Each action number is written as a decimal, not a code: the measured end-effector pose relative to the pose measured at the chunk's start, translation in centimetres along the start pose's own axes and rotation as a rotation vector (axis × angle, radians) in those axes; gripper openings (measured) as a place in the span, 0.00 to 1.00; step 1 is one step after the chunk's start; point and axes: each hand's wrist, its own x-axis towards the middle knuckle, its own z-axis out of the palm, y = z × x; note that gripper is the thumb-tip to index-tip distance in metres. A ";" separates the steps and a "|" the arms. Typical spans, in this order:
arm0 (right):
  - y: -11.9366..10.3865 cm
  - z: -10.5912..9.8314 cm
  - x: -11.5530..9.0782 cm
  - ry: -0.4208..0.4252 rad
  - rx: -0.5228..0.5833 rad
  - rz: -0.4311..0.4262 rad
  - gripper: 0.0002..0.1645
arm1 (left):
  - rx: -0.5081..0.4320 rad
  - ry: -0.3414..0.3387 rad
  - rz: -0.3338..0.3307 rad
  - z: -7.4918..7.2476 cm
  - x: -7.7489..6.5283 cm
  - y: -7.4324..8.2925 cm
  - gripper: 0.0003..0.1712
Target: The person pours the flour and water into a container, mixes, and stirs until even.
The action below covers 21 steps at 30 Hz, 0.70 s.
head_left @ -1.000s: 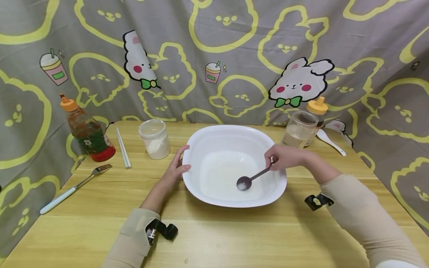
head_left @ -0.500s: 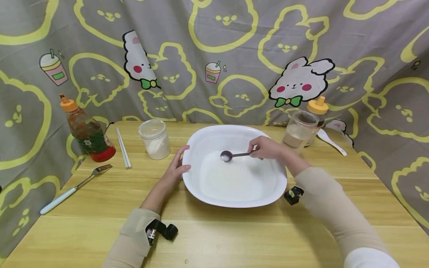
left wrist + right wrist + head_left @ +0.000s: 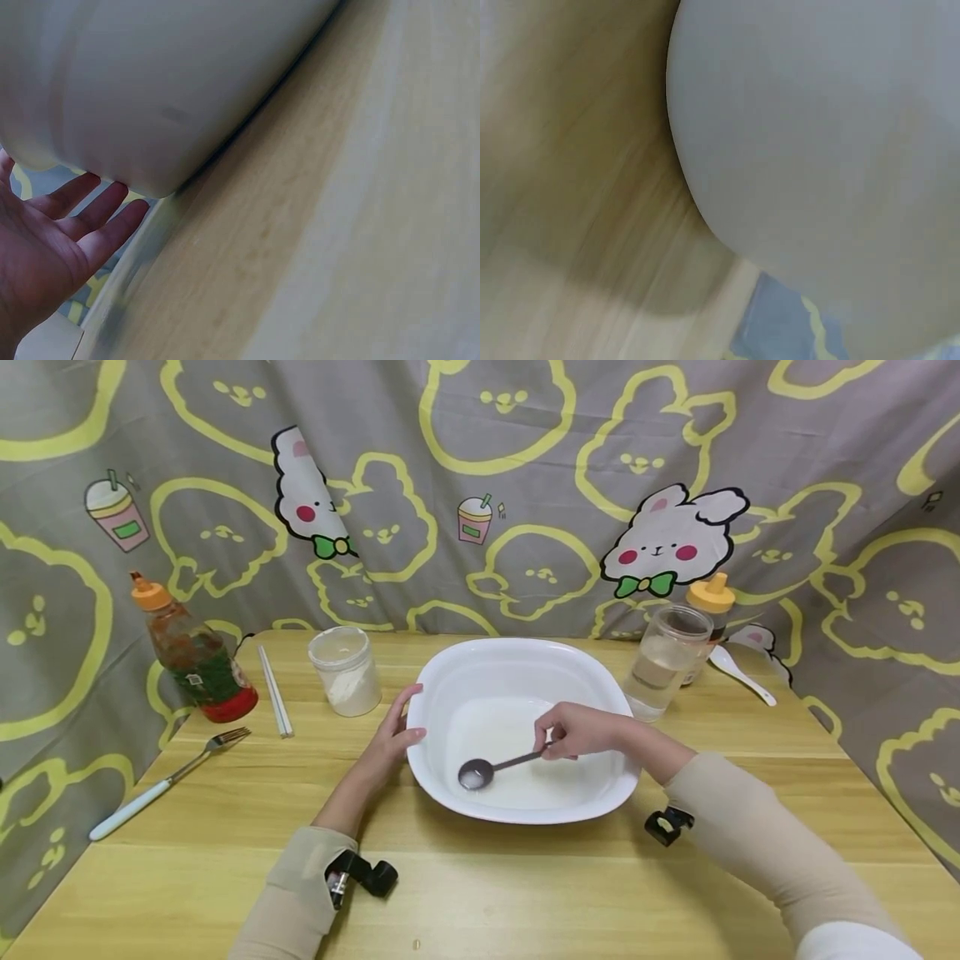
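Note:
A white basin (image 3: 622,714) stands on the table with a shallow layer of milky liquid in it. At its left side my left hand (image 3: 386,743) holds the rim, thumb and index finger at the edge. The left wrist view shows other fingers (image 3: 101,221) of that hand against the outer wall. Over the basin my right hand (image 3: 581,731) pinches the handle of a dark measuring spoon (image 3: 476,774). The spoon's bowl is low in the basin at the front left, with whitish liquid in it. Only the basin's outer wall (image 3: 817,150) and the table show in the right wrist view.
Left of the basin are a jar of white powder (image 3: 347,681), chopsticks (image 3: 276,693), a fork (image 3: 172,781) and a red sauce bottle (image 3: 198,660). At right stand a jar of clear liquid (image 3: 663,668), a yellow-capped bottle (image 3: 711,597) and a white spoon (image 3: 742,677). A curtain (image 3: 420,468) hangs behind.
My right hand has swept the measuring spoon round the basin, from the front right to the back and then to the front left. The left hand stays at the rim.

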 end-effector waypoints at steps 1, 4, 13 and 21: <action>0.0 -0.1 -0.6 -0.019 -0.010 -0.002 0.04 | 0.001 -0.002 -0.003 0.0 0.0 0.0 0.38; 0.1 -0.8 -2.2 -0.050 -0.050 -0.002 0.04 | 0.005 -0.001 -0.008 0.0 0.0 0.0 0.38; -0.4 -4.1 -5.5 0.046 -0.240 0.109 0.08 | 0.003 -0.003 -0.002 -0.1 0.1 0.1 0.38; 0.8 -4.9 -3.4 0.213 -0.331 0.193 0.05 | -0.003 -0.002 -0.001 0.0 0.1 0.0 0.38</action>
